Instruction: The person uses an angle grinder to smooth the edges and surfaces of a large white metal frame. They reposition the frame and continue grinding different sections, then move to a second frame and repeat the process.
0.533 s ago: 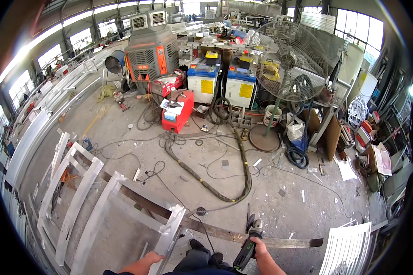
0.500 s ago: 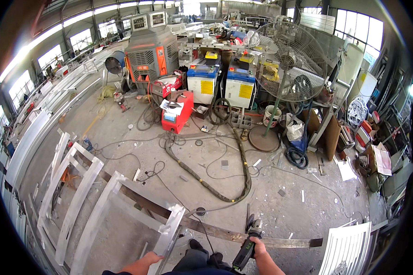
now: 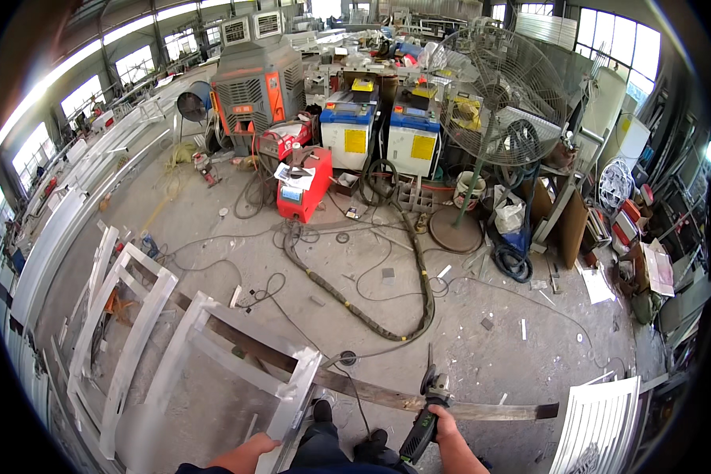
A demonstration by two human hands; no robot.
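My right hand (image 3: 445,424) is wrapped around the body of a black and grey angle grinder (image 3: 423,430), its disc end pointing away from me. At my lower left lies a pale metal frame (image 3: 299,379) with a curved side and a crossbar. My left hand (image 3: 254,447) grips the near edge of this frame, with the fingertips partly hidden. The grinder is held to the right of my legs, above the floor and close to a long flat brown bar (image 3: 466,411) that passes under the frame.
More metal frames (image 3: 138,355) lie to the left. A slatted white panel (image 3: 596,426) is at lower right. Cables and a thick wrapped hose (image 3: 347,306) cross the floor ahead. Beyond stand a red machine (image 3: 304,186), two blue-and-white units (image 3: 346,142) and a large fan (image 3: 498,95).
My feet have shifted and stand a little differently beneath me. Both hands keep their places, the left at the frame and the right on the grinder. The view has moved slightly.
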